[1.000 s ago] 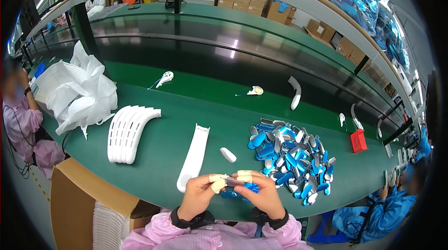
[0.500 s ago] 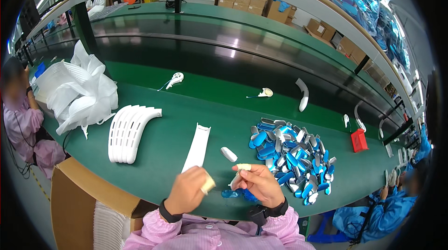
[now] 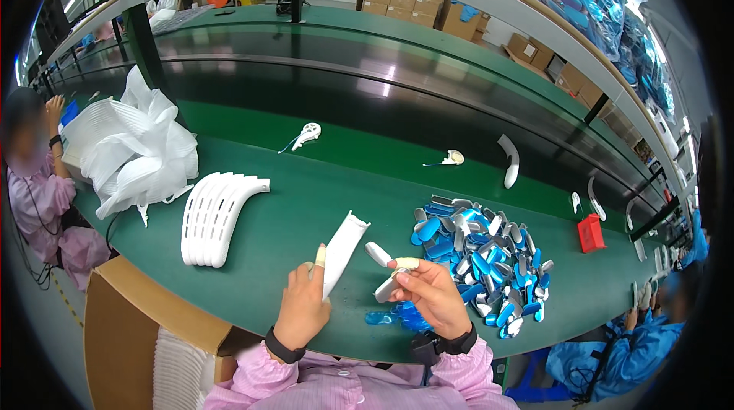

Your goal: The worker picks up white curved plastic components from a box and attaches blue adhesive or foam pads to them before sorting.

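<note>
My left hand (image 3: 300, 307) is at the near end of a long white plastic panel (image 3: 347, 248), fingers along its left edge and thumb by its lower end. Its index finger wears a pale yellow finger cot. Pinched between the thumb and fingers of my right hand (image 3: 433, 297) is a small silver-grey oval cover (image 3: 387, 286); that hand also has a yellow cot. A similar pale oval cover (image 3: 377, 254) lies just beyond the right fingertips. Crumpled blue film (image 3: 411, 317) rests on the table under the right hand.
To the right spreads a heap of blue and silver oval covers (image 3: 489, 257). Nested white slotted panels (image 3: 218, 219) and white foam sheets (image 3: 138, 150) lie left. An open cardboard box (image 3: 115, 310) stands near left. Beyond are a conveyor (image 3: 344, 96) and a red bin (image 3: 590, 234). Co-workers sit both sides.
My left hand has come down onto the white panel, whose far end has swung right. My right hand still pinches the oval cover, now turned more into view.
</note>
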Tool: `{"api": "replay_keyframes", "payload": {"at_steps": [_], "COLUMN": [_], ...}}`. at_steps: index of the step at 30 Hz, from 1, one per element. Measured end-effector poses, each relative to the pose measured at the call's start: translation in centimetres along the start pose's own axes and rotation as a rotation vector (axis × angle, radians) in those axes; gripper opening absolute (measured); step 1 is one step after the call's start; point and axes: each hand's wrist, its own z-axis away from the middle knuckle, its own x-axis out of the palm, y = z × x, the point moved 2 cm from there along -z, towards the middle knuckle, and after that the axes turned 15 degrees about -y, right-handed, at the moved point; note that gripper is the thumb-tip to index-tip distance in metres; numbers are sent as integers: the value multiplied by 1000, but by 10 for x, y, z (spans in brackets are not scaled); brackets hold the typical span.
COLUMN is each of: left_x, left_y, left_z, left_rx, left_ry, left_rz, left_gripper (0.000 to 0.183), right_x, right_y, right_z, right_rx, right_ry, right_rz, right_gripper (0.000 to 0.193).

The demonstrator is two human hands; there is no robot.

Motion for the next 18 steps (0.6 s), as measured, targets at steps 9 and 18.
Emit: {"api": "replay_keyframes", "payload": {"at_steps": [9,18], "left_x": [-19,-24], "left_y": [-1,26], "left_z": [0,8], "left_rx": [122,244], "left_ry": [-282,-371], "left_rz": [1153,1820], "left_gripper": [80,87], "right_x": [15,34], "right_y": [-1,-6], "right_z": [-21,-12], "right_rx": [-122,-186], "right_ry": [-33,-65], "right_rz": [504,747], "right_gripper": [29,29]}}
